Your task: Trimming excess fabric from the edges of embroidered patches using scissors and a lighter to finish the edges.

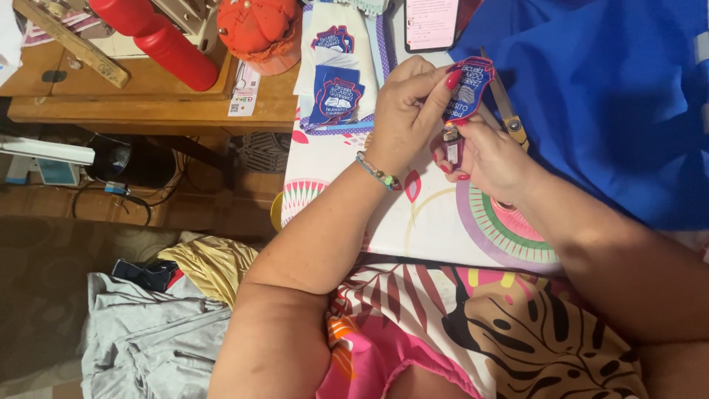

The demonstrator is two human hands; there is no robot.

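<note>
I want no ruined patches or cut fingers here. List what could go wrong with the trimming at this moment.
1. The left hand pinches the embroidered patch right by the scissors that the right hand holds; a slip could nick the fingers.
2. The blades run close to the patch's red border, so stitching may get cut.
3. The blue fabric lies just behind and could be snagged.

Even, warm indoor light, soft shadows (floor at left dimmer), slight overall softness, no glare
</note>
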